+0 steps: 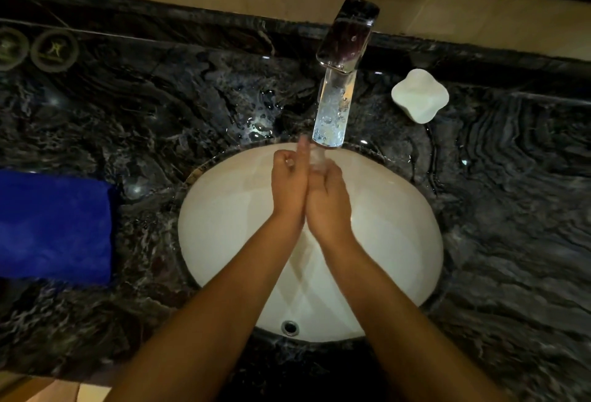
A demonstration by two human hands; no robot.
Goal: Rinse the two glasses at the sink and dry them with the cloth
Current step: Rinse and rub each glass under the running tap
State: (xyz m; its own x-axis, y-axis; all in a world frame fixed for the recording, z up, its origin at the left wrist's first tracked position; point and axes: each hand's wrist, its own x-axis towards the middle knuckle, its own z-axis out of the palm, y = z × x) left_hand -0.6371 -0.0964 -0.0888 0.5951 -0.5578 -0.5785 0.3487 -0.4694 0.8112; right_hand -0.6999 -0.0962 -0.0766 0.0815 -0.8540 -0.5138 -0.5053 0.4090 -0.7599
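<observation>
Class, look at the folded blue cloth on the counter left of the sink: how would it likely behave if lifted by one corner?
The blue cloth looks soft and plush, so it would probably flop and unfold rather than hold its shape. It seems light for its size. Lying flat on the dark marble counter, which shows water drops near the faucet, it may soak up some damp.

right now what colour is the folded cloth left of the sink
Deep blue. The cloth shows plainly in the head view, lying on the dark marbled counter.
</observation>
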